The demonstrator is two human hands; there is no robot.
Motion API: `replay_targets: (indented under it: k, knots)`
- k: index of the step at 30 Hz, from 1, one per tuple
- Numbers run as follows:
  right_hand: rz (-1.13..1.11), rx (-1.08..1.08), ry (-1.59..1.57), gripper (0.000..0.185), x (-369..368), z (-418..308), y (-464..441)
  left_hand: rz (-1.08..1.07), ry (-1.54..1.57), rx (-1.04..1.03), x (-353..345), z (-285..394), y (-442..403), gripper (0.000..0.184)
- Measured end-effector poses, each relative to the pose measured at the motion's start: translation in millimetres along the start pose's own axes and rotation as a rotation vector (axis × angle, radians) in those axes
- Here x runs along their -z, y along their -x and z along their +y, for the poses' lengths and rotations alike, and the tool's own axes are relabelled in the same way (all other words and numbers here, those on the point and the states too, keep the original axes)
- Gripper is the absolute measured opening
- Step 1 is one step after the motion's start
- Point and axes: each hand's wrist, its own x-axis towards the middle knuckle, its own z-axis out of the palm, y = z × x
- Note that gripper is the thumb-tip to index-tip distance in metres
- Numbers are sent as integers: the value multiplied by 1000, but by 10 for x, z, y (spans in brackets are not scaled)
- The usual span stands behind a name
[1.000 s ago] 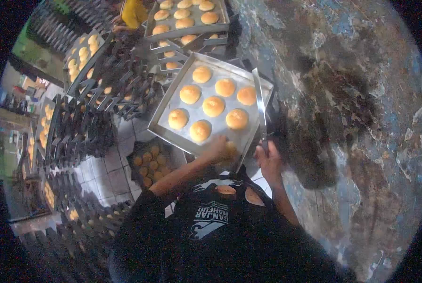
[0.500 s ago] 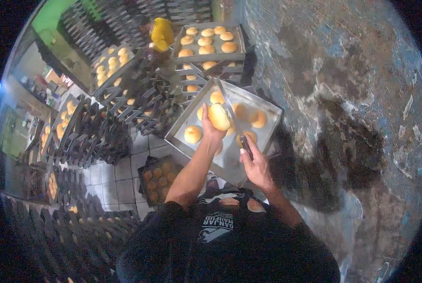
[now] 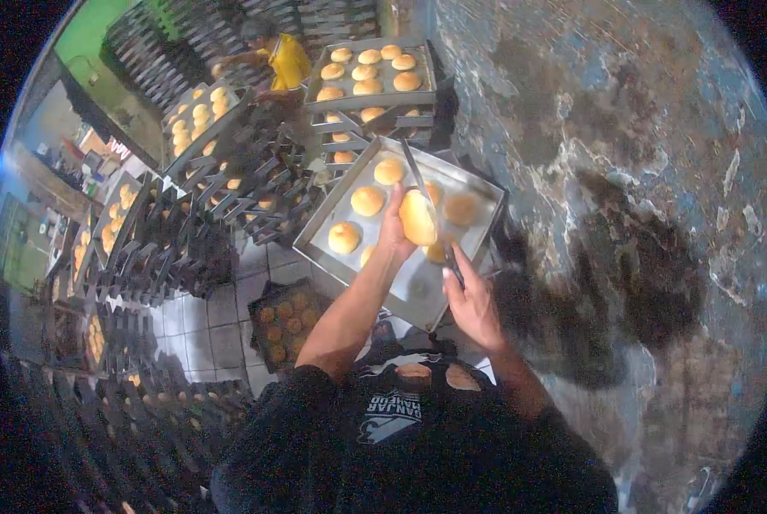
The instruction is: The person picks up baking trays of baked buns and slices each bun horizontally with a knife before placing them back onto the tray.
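L hand w/ bun, R hand w/ knife, both over tray.
L forearm comes in from lower L, angled up & R; L hand (image 3: pixel 395 235) grips the bun (image 3: pixel 418 218), one digit up along its L edge, other fingers mostly hidden. R forearm from lower R, angled up & L; R hand (image 3: pixel 474 310) wrapped round handle of the knife (image 3: pixel 415 169), thumb on near side. Knife's long axis runs up the pic, tip up & a bit L, blade passing bun's R edge; can't tell if it's in the crust. Bun is held above the tray (image 3: pixel 414 293), long axis near upright, top tipped slightly L. Other buns (image 3: pixel 367 201) sit in tray below, some partly hidden.
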Motion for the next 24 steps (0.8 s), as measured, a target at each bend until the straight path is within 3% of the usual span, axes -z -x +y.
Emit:
replay_targets:
  k: [5, 7, 9, 13, 17, 21, 24]
  knots:
    - [-33, 21, -49, 54, -37, 93, 201, -22, 64, 19, 71, 203, -23, 49]
    - [-37, 59, -38, 53, -34, 166, 214, -43, -52, 28, 83, 171, 25, 47]
    - [6, -32, -25, 52, 13, -41, 52, -52, -272, 4, 293, -142, -27, 46]
    - [-82, -44, 8, 52, 23, 35, 180, 39, -96, 21, -16, 153, 226, 40]
    - [-82, 4, -124, 53, 32, 9, 200, -119, -374, -20, 255, -48, 229, 34]
    - [-96, 1, -158, 51, 27, 158, 240, 16, -144, 43, 219, 70, 251, 28]
    - [-124, -37, -163, 53, -35, 256, 318, -2, -270, 33, 169, 118, 366, 28]
